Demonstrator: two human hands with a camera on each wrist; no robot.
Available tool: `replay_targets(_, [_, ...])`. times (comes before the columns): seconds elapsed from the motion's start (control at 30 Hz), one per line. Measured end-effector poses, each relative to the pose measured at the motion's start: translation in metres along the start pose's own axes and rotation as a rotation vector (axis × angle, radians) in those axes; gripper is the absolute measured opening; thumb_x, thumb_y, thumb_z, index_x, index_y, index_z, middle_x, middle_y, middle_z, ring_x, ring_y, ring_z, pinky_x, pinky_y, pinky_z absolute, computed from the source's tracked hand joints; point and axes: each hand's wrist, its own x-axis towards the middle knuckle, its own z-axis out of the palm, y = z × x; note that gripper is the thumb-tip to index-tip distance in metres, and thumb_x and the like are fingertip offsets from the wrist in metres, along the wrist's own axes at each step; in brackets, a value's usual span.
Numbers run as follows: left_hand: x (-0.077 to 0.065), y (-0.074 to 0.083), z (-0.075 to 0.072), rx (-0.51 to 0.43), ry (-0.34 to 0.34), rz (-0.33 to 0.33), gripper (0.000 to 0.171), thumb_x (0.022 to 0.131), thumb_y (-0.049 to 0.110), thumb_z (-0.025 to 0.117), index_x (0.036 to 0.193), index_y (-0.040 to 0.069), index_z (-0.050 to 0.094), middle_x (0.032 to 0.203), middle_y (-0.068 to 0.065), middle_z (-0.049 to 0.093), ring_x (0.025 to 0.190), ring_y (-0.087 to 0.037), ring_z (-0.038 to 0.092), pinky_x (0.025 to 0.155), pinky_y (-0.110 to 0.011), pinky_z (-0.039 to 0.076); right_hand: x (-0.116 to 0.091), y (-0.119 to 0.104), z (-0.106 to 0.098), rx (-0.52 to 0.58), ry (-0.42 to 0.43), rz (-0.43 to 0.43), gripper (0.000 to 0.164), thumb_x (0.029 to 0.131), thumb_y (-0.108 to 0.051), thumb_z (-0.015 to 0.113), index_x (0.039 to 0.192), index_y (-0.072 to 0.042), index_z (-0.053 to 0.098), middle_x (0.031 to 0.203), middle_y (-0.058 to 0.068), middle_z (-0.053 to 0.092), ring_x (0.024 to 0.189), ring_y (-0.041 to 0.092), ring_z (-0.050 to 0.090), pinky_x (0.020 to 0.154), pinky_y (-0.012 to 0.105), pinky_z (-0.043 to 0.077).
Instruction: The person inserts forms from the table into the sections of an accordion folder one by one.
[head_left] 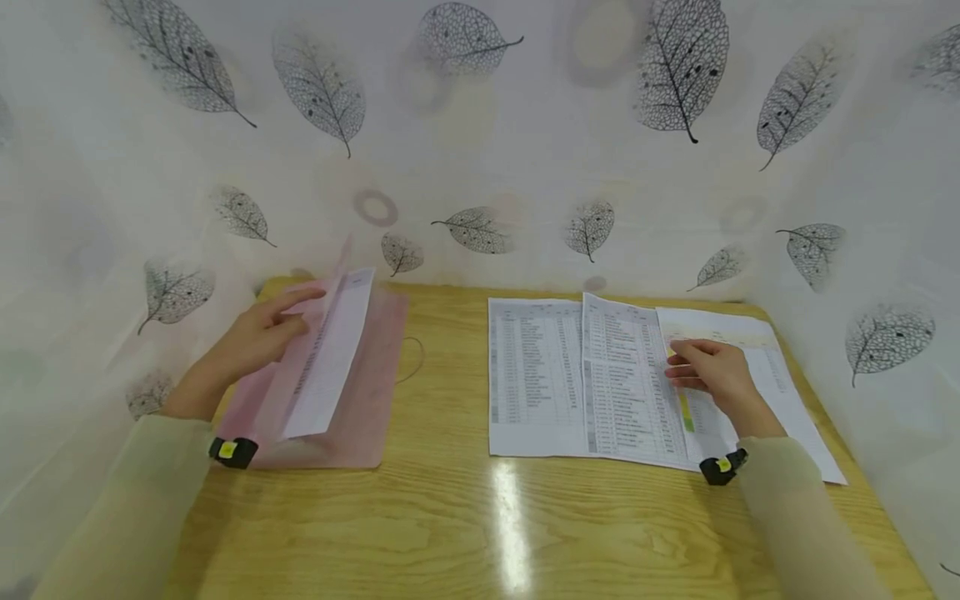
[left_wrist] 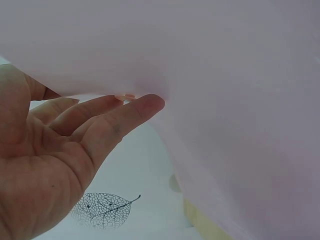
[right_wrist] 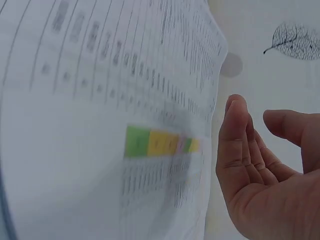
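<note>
In the head view, my left hand [head_left: 262,333] is at a pink translucent folder [head_left: 375,400] on the left of the table. Its fairly straight fingers touch the raised flap, and the left wrist view has the index fingertip [left_wrist: 152,102] against the pink sheet [left_wrist: 240,100]. A white printed sheet [head_left: 337,358] stands tilted inside the folder. Over on the right, my right hand [head_left: 716,375] hovers over a printed sheet with a yellow-green strip [head_left: 687,412]. In the right wrist view, thumb and fingers are apart with nothing between them.
Two more printed sheets lie to the left of the right hand: a left one [head_left: 536,375] and a middle one [head_left: 622,383], their edges overlapping. A thin loop [head_left: 422,358] sticks out of the folder's right edge. Leaf-patterned curtains [head_left: 480,167] enclose the wooden table [head_left: 420,517].
</note>
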Motion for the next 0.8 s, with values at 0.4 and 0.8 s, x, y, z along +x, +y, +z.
replay_targets(0.4, [0.001, -0.001, -0.005, 0.019, 0.018, 0.025, 0.053, 0.109, 0.021, 0.051, 0.161, 0.017, 0.043, 0.088, -0.004, 0.055, 0.056, -0.013, 0.045, 0.055, -0.029, 0.041, -0.015, 0.037, -0.072, -0.048, 0.073, 0.035, 0.065, 0.108, -0.036, 0.057, 0.146, 0.014, 0.044, 0.081, -0.021, 0.068, 0.074, 0.003, 0.073, 0.072, 0.026, 0.063])
replay_targets(0.8, [0.002, 0.003, -0.005, -0.006, 0.01, 0.035, 0.054, 0.108, 0.018, 0.05, 0.162, 0.015, 0.043, 0.131, -0.018, 0.053, 0.06, -0.01, 0.045, 0.058, -0.028, 0.043, -0.027, 0.067, -0.124, 0.09, 0.089, 0.112, 0.014, 0.106, -0.032, 0.063, 0.105, -0.019, 0.067, 0.079, -0.017, 0.072, 0.072, 0.007, 0.074, 0.069, 0.026, 0.062])
